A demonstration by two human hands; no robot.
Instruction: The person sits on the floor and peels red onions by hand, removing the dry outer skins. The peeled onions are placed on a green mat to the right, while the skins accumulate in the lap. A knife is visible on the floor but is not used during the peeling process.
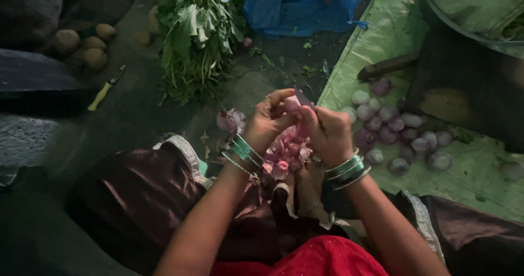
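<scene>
1. Onion [295, 102] sits pinched between the fingertips of both hands, pale pink and partly hidden by them.
2. Left hand [268, 120] has its fingers curled shut on the onion from the left side; green bangles [244, 151] ring that wrist.
3. Right hand [327, 131] grips the same onion from the right, fingers bent around it, with its own stack of bangles below.
4. Just beneath the fingers lies a heap of pink peels [286, 150], resting on the dark skirt [142, 194].
5. More peel [232, 120] lies just left of the left fingers, on the floor.
6. Right of the right fingers, near them, peeled onions [396, 128] cluster on a green sheet [382, 41].
7. Beyond those, a brown handle [388, 66] lies on the sheet.
8. Past the fingertips, well apart, a bunch of greens [196, 30] and a blue bag [300, 6] lie on the floor.
9. Far left of the fingers lie a yellow-handled knife [106, 87] and potatoes [87, 44].
</scene>
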